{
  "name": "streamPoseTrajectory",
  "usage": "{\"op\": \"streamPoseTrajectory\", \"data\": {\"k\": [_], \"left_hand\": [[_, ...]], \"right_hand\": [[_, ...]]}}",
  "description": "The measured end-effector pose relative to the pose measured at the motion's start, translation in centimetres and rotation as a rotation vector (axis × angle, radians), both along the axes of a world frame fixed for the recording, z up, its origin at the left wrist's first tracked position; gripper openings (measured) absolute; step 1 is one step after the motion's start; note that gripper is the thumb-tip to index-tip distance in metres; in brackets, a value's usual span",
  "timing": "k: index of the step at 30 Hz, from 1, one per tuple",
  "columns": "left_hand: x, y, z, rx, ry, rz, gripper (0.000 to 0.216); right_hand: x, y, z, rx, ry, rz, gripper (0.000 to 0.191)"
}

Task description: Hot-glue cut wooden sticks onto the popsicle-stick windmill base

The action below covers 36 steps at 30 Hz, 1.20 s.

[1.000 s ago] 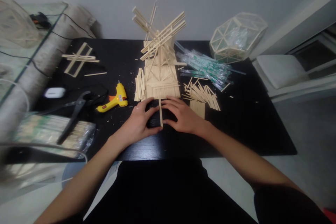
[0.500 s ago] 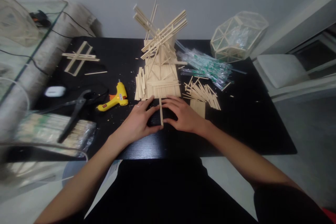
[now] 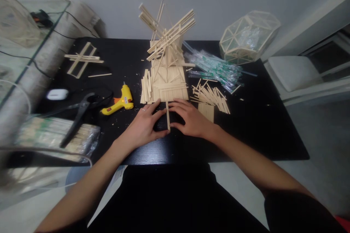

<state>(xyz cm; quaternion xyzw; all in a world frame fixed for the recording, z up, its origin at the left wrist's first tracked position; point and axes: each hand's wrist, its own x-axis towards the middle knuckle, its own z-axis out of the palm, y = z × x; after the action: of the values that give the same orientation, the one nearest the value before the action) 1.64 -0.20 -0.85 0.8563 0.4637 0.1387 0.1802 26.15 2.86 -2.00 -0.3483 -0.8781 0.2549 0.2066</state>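
Observation:
Between my two hands a narrow strip of pale wooden sticks point(image 3: 168, 119) lies on the black table, pointing away from me. My left hand point(image 3: 146, 123) presses its fingertips and thumb against the strip's left side. From the other side, my right hand point(image 3: 191, 119) does the same with curved fingers. The far end of the strip meets the front edge of a flat stick base point(image 3: 175, 95). On that base rises a windmill-like stick model with crossed blades point(image 3: 172, 40). Whether the strip touches the base, I cannot tell.
A yellow glue gun point(image 3: 120, 101) and dark pliers point(image 3: 79, 118) lie to the left, near a bagged bundle of sticks point(image 3: 57, 134). Loose short sticks point(image 3: 212, 96), plastic wrappers point(image 3: 216, 69) and a faceted stick frame point(image 3: 248, 38) are on the right. A stick cross point(image 3: 83, 60) sits back left.

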Motion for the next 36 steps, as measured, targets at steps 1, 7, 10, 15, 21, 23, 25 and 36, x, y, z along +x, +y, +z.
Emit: {"op": "streamPoseTrajectory", "data": {"k": [1,7,10,15,21,23,25,36], "left_hand": [[-0.01,0.00,-0.02,0.000,-0.002,0.000,0.068],[0.04,0.03,-0.04,-0.013,-0.019,0.005,0.066],[0.07,0.04,0.02,-0.018,-0.013,0.004,0.066],[0.06,0.03,-0.05,-0.016,-0.007,-0.005,0.065],[0.01,0.07,-0.23,-0.006,-0.001,0.000,0.066],[0.00,0.07,-0.28,-0.009,-0.009,0.002,0.064],[0.01,0.06,-0.34,-0.011,-0.016,0.007,0.064],[0.03,-0.03,-0.35,-0.021,-0.013,0.004,0.066]], "right_hand": [[0.01,0.00,-0.02,-0.005,0.001,-0.001,0.047],[0.05,0.05,-0.11,-0.005,0.006,-0.002,0.048],[-0.02,0.05,-0.05,0.004,0.003,0.000,0.048],[-0.06,0.02,-0.05,-0.002,0.012,-0.001,0.049],[-0.05,0.05,-0.32,-0.005,0.004,-0.001,0.051],[-0.06,0.05,-0.32,0.003,0.000,-0.003,0.050],[-0.07,0.05,-0.28,0.006,-0.003,-0.003,0.050],[-0.05,-0.02,-0.12,0.008,0.008,-0.001,0.048]]}}
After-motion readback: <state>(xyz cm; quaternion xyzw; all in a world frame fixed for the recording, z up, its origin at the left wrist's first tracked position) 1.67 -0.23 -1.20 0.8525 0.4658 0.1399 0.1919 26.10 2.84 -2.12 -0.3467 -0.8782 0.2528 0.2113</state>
